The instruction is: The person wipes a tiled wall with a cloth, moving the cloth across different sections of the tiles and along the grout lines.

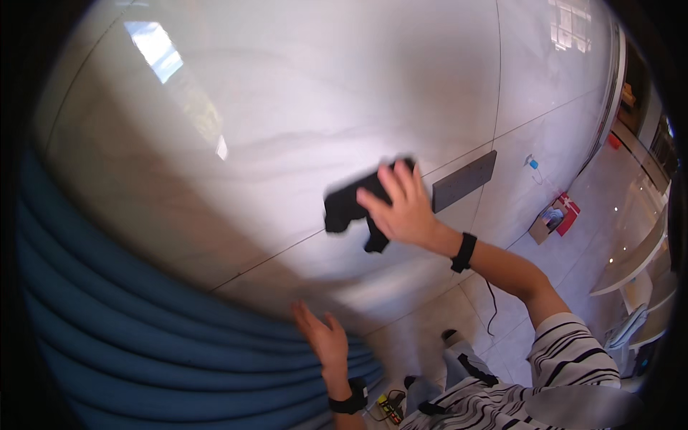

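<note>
My right hand (406,207) lies spread over a black cloth (349,201), holding it against a glossy, light marble-look tiled wall (279,123). Two ends of the cloth hang below the palm. Lower down, my left hand (329,339) is empty with its fingers apart, by the edge of a blue pleated curtain (188,344). I cannot tell whether its fingertips touch the wall. Both wrists wear black bands. To the right of the cloth, a dark grey rectangular panel (465,181) is set on the wall.
A blue-tipped fitting (532,163) with a thin wire is on the wall at right. Beneath it, an open cardboard box (548,220) with red flaps stands on the tiled floor. A round-edged table (634,258) is farther right. Near my feet lies a yellow and black object (391,407) with a cable.
</note>
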`<state>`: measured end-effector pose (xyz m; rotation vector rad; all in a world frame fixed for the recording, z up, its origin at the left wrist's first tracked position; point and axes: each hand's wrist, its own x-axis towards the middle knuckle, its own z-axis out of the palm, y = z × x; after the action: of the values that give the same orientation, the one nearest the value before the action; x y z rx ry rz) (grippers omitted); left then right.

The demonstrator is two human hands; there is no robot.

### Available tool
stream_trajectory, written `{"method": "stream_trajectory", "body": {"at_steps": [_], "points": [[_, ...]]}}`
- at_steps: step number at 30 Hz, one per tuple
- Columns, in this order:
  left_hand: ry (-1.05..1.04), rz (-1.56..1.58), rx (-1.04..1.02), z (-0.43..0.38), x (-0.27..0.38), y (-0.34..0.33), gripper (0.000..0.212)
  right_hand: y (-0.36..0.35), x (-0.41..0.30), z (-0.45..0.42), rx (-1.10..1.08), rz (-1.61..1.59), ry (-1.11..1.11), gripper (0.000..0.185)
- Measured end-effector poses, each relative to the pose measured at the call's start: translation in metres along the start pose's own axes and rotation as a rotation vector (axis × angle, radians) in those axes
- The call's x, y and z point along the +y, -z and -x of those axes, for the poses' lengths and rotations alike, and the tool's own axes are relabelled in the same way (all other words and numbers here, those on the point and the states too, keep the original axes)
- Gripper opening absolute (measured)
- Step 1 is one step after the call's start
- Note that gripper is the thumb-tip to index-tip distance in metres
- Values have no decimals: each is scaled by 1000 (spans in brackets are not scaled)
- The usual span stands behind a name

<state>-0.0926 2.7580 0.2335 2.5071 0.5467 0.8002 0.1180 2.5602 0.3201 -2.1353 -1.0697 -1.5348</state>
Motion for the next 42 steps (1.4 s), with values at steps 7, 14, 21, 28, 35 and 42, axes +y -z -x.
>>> {"method": "stream_trajectory", "body": {"at_steps": [7,14,21,28,35,42], "points": [[-44,96,-206,29,13,-30,60,-50,-36,78,53,-30,-209,46],[43,64,-291,51,-17,3,63,-46,-20,165,-289,96,203,49],[-9,29,-228,79,-28,-32,58,-16,-103,-83,48,-157,-93,54],[90,72,-321,87,-7,-24,53,-118,-197,58,-262,232,728,60],[284,-91,-108,141,-71,-31,43,-83,-152,1,-41,455,575,56],[237,149,2,103,-31,-104,18,-86,-156,-37,21,-10,311,61]]}}
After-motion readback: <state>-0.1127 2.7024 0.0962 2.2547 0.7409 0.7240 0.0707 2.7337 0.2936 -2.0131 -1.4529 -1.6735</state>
